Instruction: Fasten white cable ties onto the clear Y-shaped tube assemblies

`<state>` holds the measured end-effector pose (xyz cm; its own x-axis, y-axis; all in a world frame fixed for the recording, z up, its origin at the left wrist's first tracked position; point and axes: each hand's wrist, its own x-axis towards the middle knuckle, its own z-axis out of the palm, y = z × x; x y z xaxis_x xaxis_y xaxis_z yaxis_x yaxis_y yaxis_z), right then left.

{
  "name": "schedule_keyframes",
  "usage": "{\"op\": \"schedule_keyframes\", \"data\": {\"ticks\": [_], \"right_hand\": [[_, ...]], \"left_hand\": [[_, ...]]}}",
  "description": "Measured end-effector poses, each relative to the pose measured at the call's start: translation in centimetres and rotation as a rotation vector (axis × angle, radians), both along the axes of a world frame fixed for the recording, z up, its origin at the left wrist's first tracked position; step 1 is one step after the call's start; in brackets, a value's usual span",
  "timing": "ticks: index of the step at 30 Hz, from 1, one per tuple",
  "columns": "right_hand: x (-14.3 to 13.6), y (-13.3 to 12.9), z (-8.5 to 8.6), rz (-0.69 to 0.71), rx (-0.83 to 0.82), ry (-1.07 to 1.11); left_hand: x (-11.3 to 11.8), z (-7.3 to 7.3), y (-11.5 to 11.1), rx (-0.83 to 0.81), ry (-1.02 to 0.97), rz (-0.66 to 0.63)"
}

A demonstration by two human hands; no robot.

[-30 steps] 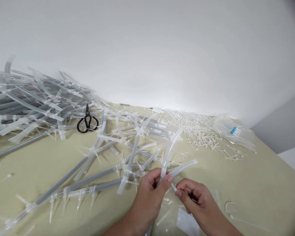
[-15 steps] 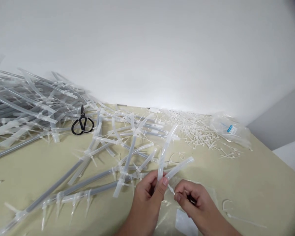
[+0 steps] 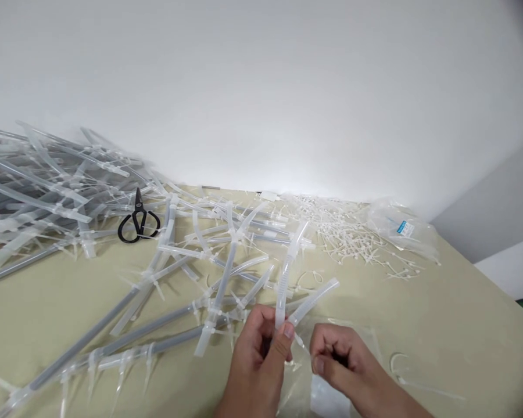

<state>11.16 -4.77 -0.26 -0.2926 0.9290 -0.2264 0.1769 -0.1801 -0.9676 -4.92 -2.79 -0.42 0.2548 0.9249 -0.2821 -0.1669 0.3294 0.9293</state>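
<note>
Two translucent ribbed tubes (image 3: 287, 273) rise in a V from between the thumb and fingers of my left hand (image 3: 264, 354), which is closed around their lower ends. From their base a thin white cable tie (image 3: 302, 342) runs toward my right hand (image 3: 340, 360), whose thumb and forefinger pinch its end. A clear plastic bag (image 3: 326, 395) with a white patch lies on the table beneath my hands. Left of my hands, several tube assemblies (image 3: 230, 261) with cable ties lie across one another.
A large pile of tubes (image 3: 35, 186) fills the far left. Black scissors (image 3: 138, 219) lie beside it. Loose white cable ties (image 3: 348, 238) are scattered at the back, near a labelled clear bag (image 3: 401, 227). Another loose tie (image 3: 431, 390) is at the right. A white wall (image 3: 261, 93) stands behind the table.
The view has shifted slightly, so the table items appear a little farther left. Both hands keep their grips, with my right hand slightly farther from my left.
</note>
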Motion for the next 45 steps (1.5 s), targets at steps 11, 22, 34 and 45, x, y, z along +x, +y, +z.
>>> {"op": "schedule_keyframes", "data": {"ticks": [11,22,34,45], "right_hand": [[-0.1,0.1,-0.8,-0.058,0.065,-0.094],[-0.3,0.6,-0.9,-0.183,-0.022,0.088],[-0.6,0.2,-1.0,-0.125,0.019,0.030],[-0.5,0.0,-0.7,-0.150,-0.210,0.111]], "left_hand": [[-0.1,1.0,0.8,-0.209,-0.189,-0.050],[-0.6,0.8,1.6,-0.323,-0.270,-0.114],[-0.2,0.4,1.0,-0.205,-0.188,-0.162],[-0.4,0.8,0.8,0.105,0.156,-0.130]]}}
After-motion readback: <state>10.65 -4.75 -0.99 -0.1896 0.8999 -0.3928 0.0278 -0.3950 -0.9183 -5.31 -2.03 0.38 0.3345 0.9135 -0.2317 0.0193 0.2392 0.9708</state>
